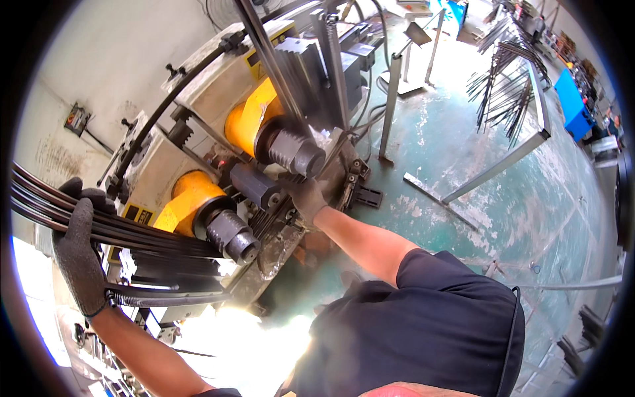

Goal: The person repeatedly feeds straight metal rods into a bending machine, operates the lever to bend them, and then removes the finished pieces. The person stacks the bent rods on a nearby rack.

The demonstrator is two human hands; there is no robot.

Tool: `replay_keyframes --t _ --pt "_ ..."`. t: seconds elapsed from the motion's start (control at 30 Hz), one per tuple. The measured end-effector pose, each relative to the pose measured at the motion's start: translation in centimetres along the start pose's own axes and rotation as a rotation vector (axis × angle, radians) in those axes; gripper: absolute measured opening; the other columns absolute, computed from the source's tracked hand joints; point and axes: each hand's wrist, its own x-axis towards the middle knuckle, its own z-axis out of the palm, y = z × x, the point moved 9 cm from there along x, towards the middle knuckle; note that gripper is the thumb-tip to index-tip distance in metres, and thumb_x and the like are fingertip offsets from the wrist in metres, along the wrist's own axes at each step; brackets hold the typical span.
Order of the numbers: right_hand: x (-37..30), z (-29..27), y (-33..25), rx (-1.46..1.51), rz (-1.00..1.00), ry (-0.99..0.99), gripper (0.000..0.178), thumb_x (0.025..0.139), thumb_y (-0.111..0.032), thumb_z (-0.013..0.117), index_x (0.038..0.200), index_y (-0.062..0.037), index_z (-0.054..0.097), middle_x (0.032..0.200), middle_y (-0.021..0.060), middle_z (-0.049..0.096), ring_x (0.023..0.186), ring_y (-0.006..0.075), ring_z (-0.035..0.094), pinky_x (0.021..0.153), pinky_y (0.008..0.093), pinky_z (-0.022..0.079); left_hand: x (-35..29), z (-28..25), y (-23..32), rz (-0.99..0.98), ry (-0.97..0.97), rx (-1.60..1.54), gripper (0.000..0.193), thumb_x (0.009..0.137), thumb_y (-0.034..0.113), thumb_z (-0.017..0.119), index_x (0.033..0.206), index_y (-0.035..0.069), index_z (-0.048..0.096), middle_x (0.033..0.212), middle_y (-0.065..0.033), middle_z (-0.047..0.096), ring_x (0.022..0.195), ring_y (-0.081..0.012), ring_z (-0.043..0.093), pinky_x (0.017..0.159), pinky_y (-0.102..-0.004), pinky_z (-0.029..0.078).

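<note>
My left hand (81, 258), in a dark grey work glove, is closed around a bundle of long, dark metal rods (155, 237). The thumb lies over the near side and the fingers wrap behind. The rods run rightward in front of a machine (205, 86) with two yellow arms, passing behind the nearer threaded spindle (233, 237). My right hand (306, 200), also gloved, reaches into the machine just below the farther threaded spindle (291, 147), beside a dark hexagonal bar (254, 186). Its fingertips are in shadow among the parts, so their grip is unclear.
Upright metal posts (390, 109) stand on the worn green floor (423, 152) beyond the machine. Farther right, a metal rack (499, 169) bears many thin dark rods (506, 86). A blue panel (573, 104) stands behind it. Below the bundle lie more dark bars (169, 291).
</note>
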Motion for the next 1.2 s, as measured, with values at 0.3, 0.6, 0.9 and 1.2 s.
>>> replay_keyframes --t 0.3,0.6,0.9,1.2 --pt "-0.2 0.9 0.1 0.103 0.037 -0.077 0.031 0.089 -0.022 0.077 0.108 0.0029 0.073 0.095 0.013 0.077 0.088 0.0217 0.073 0.078 0.0376 0.055 -0.4 -0.6 -0.8 -0.071 -0.044 0.03 0.04 0.103 0.015 0.062 0.139 -0.001 0.054 0.104 -0.0115 0.072 0.098 -0.0193 0.069 0.092 -0.0333 0.056" --pt "-2.0 0.8 -1.9 0.179 0.169 -0.145 0.029 0.096 -0.011 0.068 0.122 0.0026 0.069 0.102 0.0113 0.075 0.088 0.0192 0.072 0.08 0.0335 0.056 -3.0 -4.6 2.6 0.136 0.058 0.413 0.035 0.101 0.019 0.066 0.131 0.0 0.064 0.109 -0.0131 0.071 0.1 -0.0183 0.069 0.088 -0.0328 0.056" --pt "-13.9 -23.0 -7.8 0.204 0.22 0.059 0.017 0.097 -0.013 0.072 0.107 -0.0003 0.07 0.099 0.0103 0.077 0.089 0.0186 0.073 0.084 0.0337 0.057 -18.1 2.8 0.2 0.077 0.491 -0.373 0.033 0.097 0.016 0.061 0.125 -0.002 0.065 0.111 -0.0157 0.071 0.104 -0.0247 0.068 0.094 -0.0389 0.055" --pt "-19.2 -64.0 -20.1 -0.316 -0.309 0.866 0.023 0.105 -0.025 0.066 0.101 -0.0028 0.065 0.077 0.0022 0.067 0.062 0.0119 0.061 0.057 0.0296 0.05 -43.7 28.9 -10.2 -0.858 0.206 -1.282 0.032 0.093 0.014 0.057 0.119 -0.004 0.066 0.112 -0.0184 0.071 0.108 -0.031 0.068 0.101 -0.045 0.053"
